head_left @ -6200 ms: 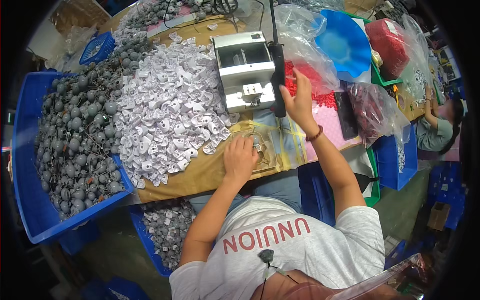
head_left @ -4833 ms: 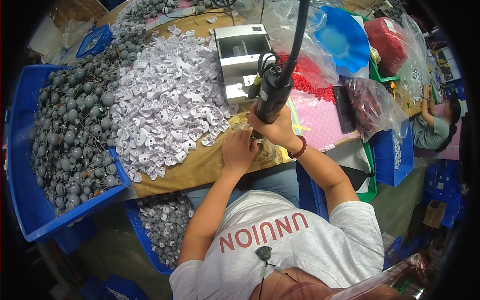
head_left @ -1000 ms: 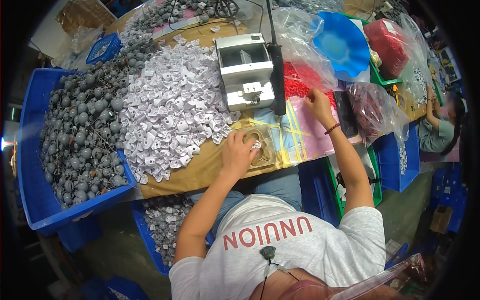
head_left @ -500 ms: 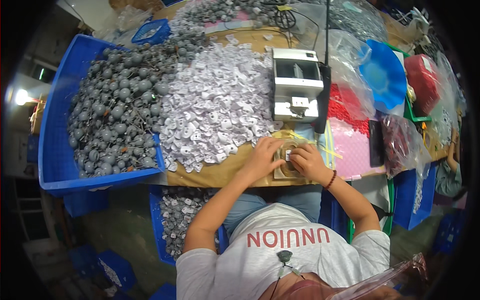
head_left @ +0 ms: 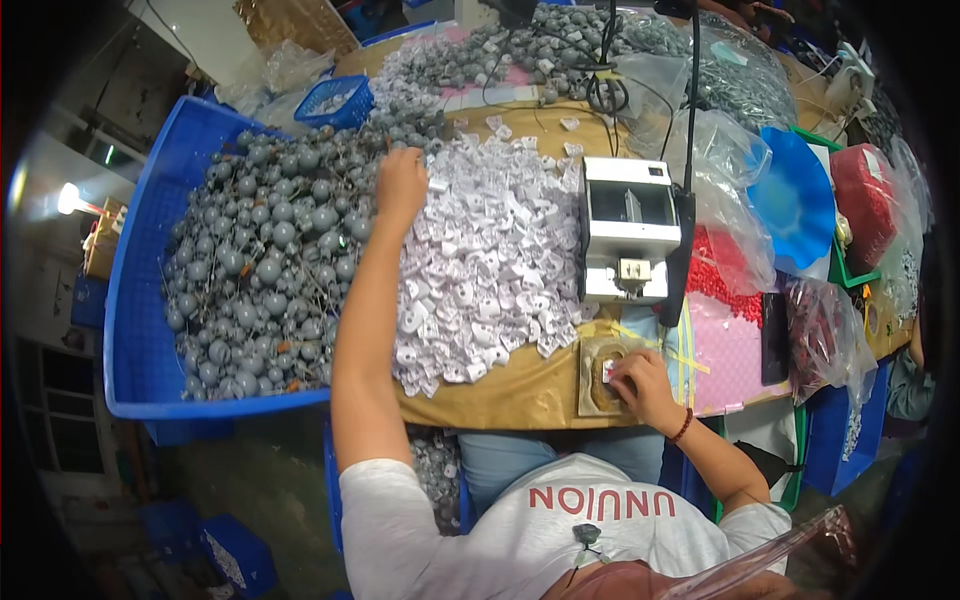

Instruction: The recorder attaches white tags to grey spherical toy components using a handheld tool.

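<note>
My left hand (head_left: pixel 402 185) is stretched far out over the border between the heaped grey round-headed parts with wire leads (head_left: pixel 270 235) and the pile of small white plastic pieces (head_left: pixel 480 270). Its fingertips are hidden under the hand, so its grasp does not show. Close to the table's front edge, my right hand (head_left: pixel 645 388) has its fingers pinched together at a small white piece (head_left: pixel 608 370). That piece sits in the oval hollow of a square block (head_left: pixel 592 408). A white and black bench machine (head_left: pixel 628 225) stands just beyond the block.
A big blue crate (head_left: pixel 125 330) holds grey parts at the left. A small blue basket (head_left: pixel 335 103) stands behind. To the right lie red pieces (head_left: pixel 722 275), a dark phone-like slab (head_left: pixel 774 338), a blue fluted bowl (head_left: pixel 790 197) and a bag of dark red material (head_left: pixel 815 315).
My left hand has left the block and reached forward and left to the piles. My right hand stays at the block. The whole view has shifted, with the table lower and further right.
</note>
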Demonstrator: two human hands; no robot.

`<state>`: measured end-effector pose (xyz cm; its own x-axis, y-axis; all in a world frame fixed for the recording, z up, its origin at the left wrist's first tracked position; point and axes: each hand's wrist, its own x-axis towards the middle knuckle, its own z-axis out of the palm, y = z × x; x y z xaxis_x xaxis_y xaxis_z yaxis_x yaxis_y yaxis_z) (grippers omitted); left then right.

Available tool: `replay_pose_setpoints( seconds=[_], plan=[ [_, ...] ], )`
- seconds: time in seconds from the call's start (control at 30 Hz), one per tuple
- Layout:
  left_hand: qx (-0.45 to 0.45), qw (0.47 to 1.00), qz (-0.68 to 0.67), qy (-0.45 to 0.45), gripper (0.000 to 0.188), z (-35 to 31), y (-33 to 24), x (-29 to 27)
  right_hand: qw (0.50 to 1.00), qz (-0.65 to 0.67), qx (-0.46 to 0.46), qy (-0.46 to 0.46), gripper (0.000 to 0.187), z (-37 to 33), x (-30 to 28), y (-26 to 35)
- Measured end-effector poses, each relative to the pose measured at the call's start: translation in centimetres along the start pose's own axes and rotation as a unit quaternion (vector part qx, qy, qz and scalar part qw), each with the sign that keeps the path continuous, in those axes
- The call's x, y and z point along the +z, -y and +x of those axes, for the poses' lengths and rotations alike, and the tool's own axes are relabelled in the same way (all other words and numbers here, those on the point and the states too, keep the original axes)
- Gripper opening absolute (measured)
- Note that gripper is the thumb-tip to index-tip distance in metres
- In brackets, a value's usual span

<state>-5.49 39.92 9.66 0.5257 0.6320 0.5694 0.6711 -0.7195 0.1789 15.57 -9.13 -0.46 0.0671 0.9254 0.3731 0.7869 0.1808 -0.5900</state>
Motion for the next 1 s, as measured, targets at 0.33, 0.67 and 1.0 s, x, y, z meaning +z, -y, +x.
replay_pose_setpoints(
  seconds=[0.33, 0.67, 1.0],
  plan=[
    [-0.161, 0.976, 0.033, 0.141, 0.039, 5.5, 2.2, 3.6, 0.972, 0.151, 0.153, -0.089, 0.017, 0.4, -3.8, -1.4],
    [-0.107, 0.857, -0.487, 0.130, 0.043, 0.1, -13.9, -16.9, 0.982, 0.119, -0.047, -0.137, 0.026, 11.4, -8.7, 3.4],
    [-0.112, 0.426, -0.857, 0.268, 0.037, -14.1, -25.0, -14.8, 0.854, 0.493, 0.074, 0.149, 0.035, 9.9, -6.1, 7.4]
  ],
)
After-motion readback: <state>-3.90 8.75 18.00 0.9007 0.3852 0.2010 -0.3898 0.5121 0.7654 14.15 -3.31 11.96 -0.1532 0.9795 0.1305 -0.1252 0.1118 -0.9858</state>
